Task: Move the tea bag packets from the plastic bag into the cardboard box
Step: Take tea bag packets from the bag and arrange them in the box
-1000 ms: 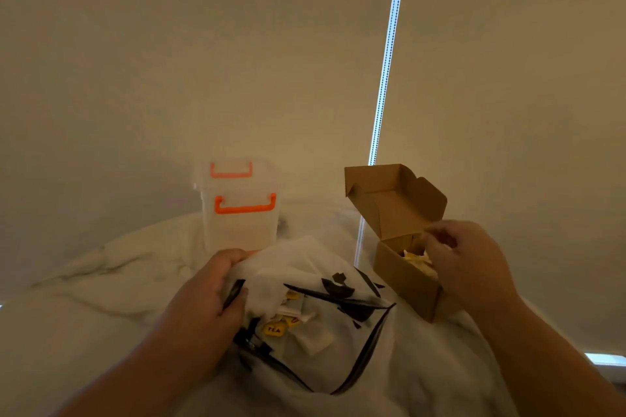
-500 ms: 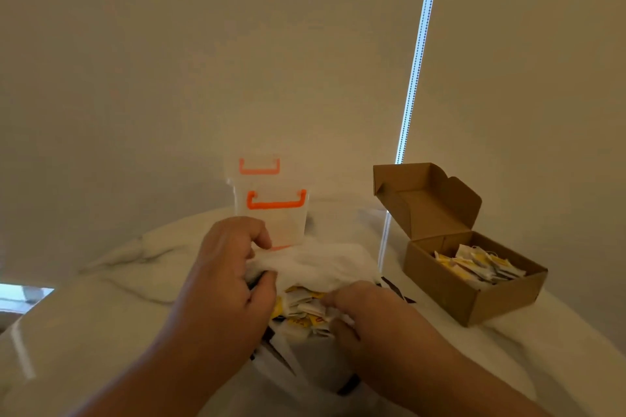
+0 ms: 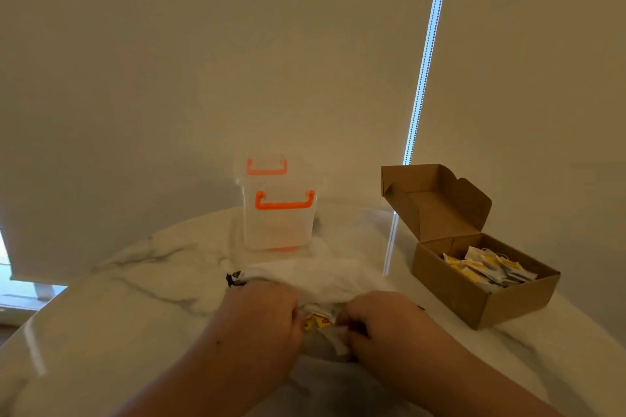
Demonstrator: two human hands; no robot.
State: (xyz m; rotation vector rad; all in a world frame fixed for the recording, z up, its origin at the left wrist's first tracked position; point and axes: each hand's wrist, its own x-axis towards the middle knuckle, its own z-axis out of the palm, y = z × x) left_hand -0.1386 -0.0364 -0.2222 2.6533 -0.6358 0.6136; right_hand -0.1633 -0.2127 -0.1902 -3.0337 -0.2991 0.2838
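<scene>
Marble desk [image 3: 118, 315] | cardboard box [image 3: 450, 288] part-filled with tea bag packets [image 3: 487, 267] | left hand [image 3: 261, 315] grips plastic bag [image 3: 321, 278], right hand [image 3: 379, 318] pinches more packets inside | transfer unfinished

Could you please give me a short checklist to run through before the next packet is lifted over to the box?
1. Cardboard box open: ok, its lid flap stands up at the back.
2. Room in the box: ok, the boxed packets appear to lie below the rim.
3. Plastic bag held: ok, the left hand grips its edge.
4. Tea bag packets left in the bag: ok, some show between the hands.
5. Right hand has a packet pinched: cannot tell, its fingertips are hidden.
6. Path from bag to box: ok, the clear container stands behind the bag, off that line.
</scene>
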